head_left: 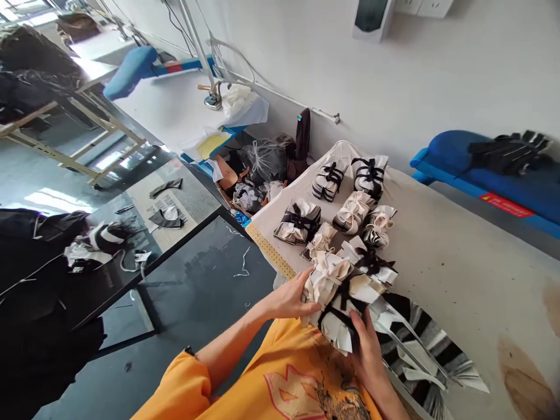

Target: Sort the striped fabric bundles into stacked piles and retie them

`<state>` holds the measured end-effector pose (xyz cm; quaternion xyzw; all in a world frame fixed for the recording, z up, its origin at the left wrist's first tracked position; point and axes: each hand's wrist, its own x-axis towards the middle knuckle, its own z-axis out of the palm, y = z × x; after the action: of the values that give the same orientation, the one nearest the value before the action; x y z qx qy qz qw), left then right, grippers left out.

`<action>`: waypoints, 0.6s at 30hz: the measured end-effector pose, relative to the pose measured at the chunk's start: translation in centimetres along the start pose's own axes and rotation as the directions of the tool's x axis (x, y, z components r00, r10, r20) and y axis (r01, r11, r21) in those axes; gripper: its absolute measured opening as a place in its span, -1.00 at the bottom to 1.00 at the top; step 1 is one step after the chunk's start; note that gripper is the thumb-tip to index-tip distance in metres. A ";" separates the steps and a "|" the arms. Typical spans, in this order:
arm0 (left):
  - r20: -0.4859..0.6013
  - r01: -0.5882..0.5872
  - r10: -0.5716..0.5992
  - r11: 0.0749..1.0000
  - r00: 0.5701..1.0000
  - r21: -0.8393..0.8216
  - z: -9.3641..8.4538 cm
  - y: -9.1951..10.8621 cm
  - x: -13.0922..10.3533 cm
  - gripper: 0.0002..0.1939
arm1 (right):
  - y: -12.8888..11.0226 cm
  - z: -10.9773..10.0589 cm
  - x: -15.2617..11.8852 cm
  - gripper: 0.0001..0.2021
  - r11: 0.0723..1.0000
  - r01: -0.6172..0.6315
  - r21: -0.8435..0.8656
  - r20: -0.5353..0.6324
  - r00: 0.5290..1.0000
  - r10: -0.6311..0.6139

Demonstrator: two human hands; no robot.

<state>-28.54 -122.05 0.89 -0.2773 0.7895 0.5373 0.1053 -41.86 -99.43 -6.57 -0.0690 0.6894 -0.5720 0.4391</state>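
Observation:
Close to my body, at the near edge of the table, my left hand (pixel 291 297) is closed around the side of a cloth bundle tied with a white strip (pixel 328 271). My right hand (pixel 367 347) grips a neighbouring cloth bundle tied with a black strip (pixel 341 324); its thumb lies on top and the other fingers are partly hidden. The two bundles press against each other. Just beyond them sits another black-tied bundle (pixel 371 262). Beside my right hand lies a fanned stack of black, grey and white striped pieces (pixel 415 338).
Several more tied bundles (pixel 297 221) stand farther back on the cloth-covered table (pixel 437 233). A yellow perforated strip (pixel 271 251) runs along its left edge. At right is a blue padded ironing arm (pixel 459 151) with dark pieces. An iron (pixel 213 99) rests on the far board.

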 end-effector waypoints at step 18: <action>-0.434 0.052 -0.298 0.868 0.850 -0.494 -19.5 -18.0 -1.6 -0.12 | -3.9 29.9 14.7 -0.26 0.999 0.010 0.041 0.382 0.924 -0.025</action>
<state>-14.74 -144.06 -4.76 -0.4957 0.6080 0.6083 -0.1206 -31.91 -131.28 -9.79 -0.1768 0.5790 -0.5644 0.5612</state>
